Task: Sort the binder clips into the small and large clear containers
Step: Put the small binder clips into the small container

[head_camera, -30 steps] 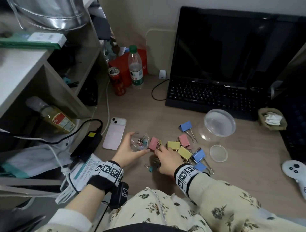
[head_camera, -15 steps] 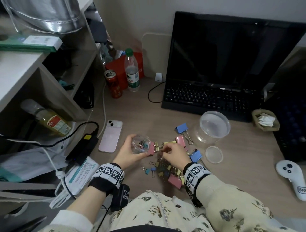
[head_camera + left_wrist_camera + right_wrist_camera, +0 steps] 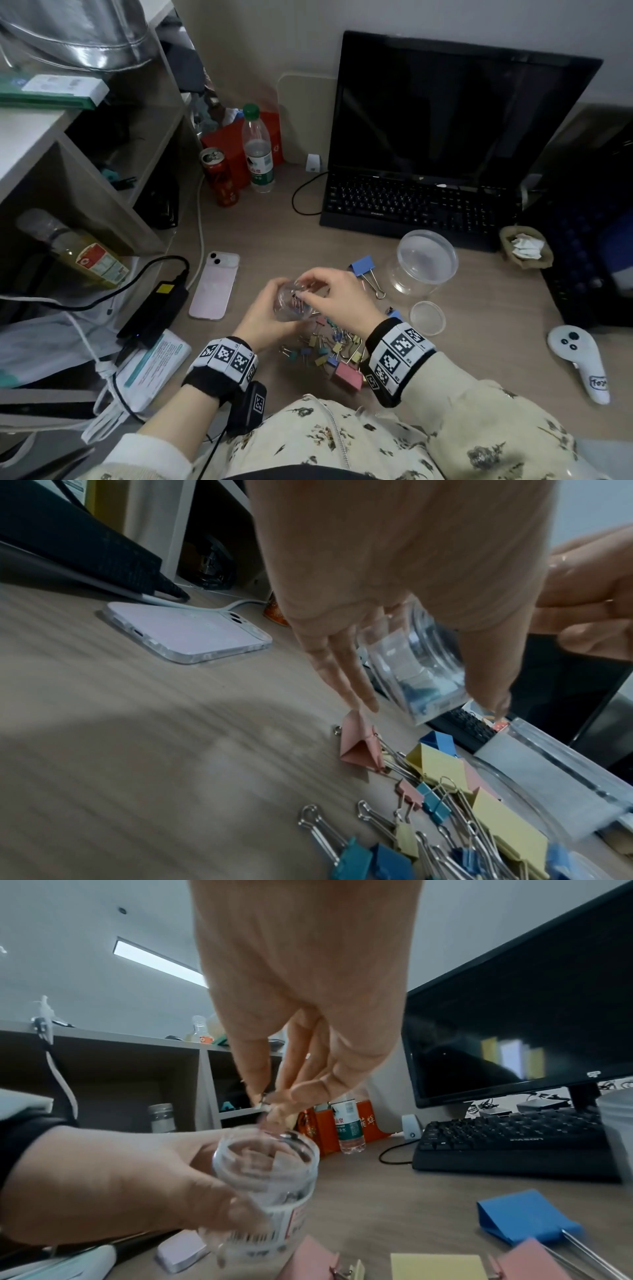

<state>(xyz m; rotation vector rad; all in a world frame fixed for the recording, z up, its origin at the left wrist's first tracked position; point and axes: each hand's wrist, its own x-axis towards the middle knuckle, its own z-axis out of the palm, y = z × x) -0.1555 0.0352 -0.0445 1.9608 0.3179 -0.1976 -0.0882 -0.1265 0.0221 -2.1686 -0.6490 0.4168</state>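
My left hand (image 3: 274, 298) grips the small clear container (image 3: 291, 308), lifted off the desk with several small clips inside. My right hand (image 3: 303, 295) hovers at its mouth, thumb and fingers pinching a small binder clip by its wire; the right wrist view shows that pinch (image 3: 265, 1100) just over the container's rim (image 3: 267, 1164). The pile of small and large coloured clips (image 3: 329, 349) lies beneath my right wrist. A large blue clip (image 3: 363, 266) lies by the large clear container (image 3: 426, 262), which stands open and empty, and a round clear lid (image 3: 427, 318) lies near it.
A black laptop (image 3: 421, 205) fills the back of the desk. A pink phone (image 3: 215, 286) and a black power adapter (image 3: 154, 311) lie to the left, near the shelving. A white controller (image 3: 582, 363) lies at right. A bottle (image 3: 257, 150) and a can (image 3: 219, 176) stand at the back.
My right hand picked a small clip out of the pile and rose to the mouth of the small container. My left hand lifted the container slightly to meet it.
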